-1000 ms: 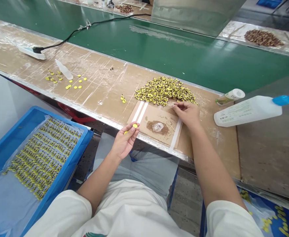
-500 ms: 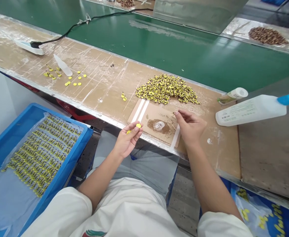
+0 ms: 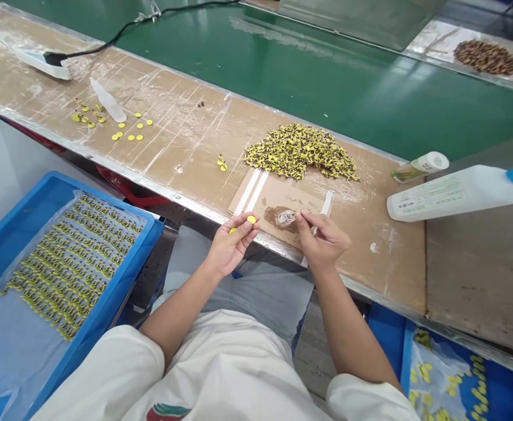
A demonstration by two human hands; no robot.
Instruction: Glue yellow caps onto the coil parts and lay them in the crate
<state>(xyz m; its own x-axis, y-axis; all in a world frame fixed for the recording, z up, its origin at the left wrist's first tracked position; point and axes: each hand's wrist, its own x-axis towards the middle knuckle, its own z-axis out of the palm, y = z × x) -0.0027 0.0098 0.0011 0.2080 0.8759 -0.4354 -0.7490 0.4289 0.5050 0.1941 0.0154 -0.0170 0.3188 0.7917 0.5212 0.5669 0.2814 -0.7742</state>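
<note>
My left hand (image 3: 232, 245) is closed around yellow discs, with one yellow disc (image 3: 251, 219) pinched at the fingertips and part of another showing below it. My right hand (image 3: 324, 238) is pinched shut beside a small clear cup (image 3: 285, 218), which sits in a wet brown patch on a cardboard sheet (image 3: 256, 196). Whatever is between the right fingertips is too small to name. Beyond the hands lies a heap of small yellow-and-dark pieces (image 3: 300, 151).
Left on the bench are loose yellow discs and a white squeeze tube (image 3: 107, 100). A white bottle with a blue cap (image 3: 453, 194) and a small cylindrical container (image 3: 420, 168) lie at right. A blue tray (image 3: 151, 225) holds rows of yellow pieces; another blue tray (image 3: 408, 356) holds yellow discs.
My right hand has moved left and slightly down, from near the heap to the clear cup. My left hand still holds the yellow discs. The view has shifted slightly.
</note>
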